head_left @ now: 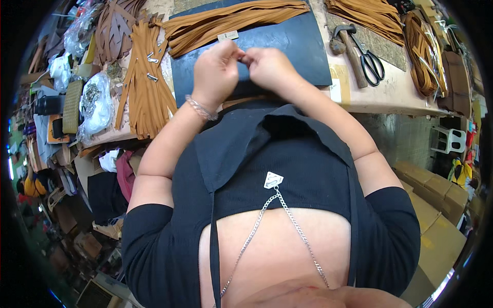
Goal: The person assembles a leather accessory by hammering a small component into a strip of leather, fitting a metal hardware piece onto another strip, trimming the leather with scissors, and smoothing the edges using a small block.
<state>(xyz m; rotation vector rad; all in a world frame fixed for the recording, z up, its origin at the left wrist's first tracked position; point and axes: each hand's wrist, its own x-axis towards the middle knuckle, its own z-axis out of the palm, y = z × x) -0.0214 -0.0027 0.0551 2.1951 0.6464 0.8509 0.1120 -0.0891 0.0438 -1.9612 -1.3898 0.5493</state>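
Note:
My left hand and my right hand meet over a dark rubber-like mat on the workbench. The fingertips of both are pinched together, almost touching each other. Whatever they hold is hidden or too small to name. Just beyond them, a long bundle of tan zipper strips lies across the mat, with a small beige tag at its near edge. To the left, more tan zipper strips hang over the bench's front edge, and metal zipper sliders rest on them.
Right of the mat lie a hammer and black-handled scissors. Farther right are another bundle of zipper strips and a coil of brown strips. A plastic bag sits at the left. Cardboard boxes stand at my right.

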